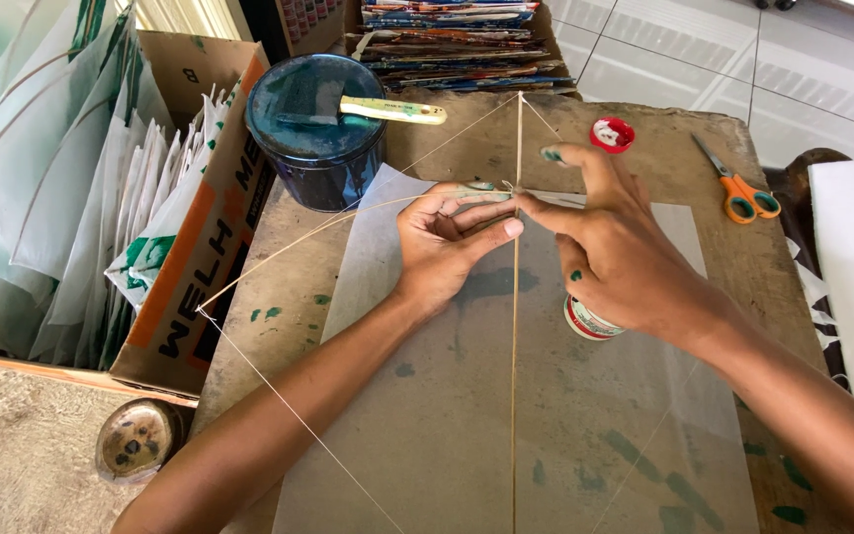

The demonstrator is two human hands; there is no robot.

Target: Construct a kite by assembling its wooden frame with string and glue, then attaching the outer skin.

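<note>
A thin straight stick (516, 346) runs up the middle of a translucent paper sheet (447, 415) on a worn board (279, 297). A bowed stick (318, 229) crosses it near the top, and white thread (289, 405) runs around the outline. My left hand (447, 242) pinches the crossing of the two sticks with fingers and thumb. My right hand (610, 247) meets it there with thumb and forefinger, other fingers raised and smeared with green. A small white and red pot (585, 321) sits under my right palm.
A dark blue tin (313, 129) with a pale-handled tool (392, 111) on its lid stands at the back. Orange scissors (738, 188) and a red cap (612, 133) lie at back right. A cardboard box (200, 247) of folded kites stands left. A stack of papers (457, 44) sits behind. A small round lid (135, 440) lies lower left.
</note>
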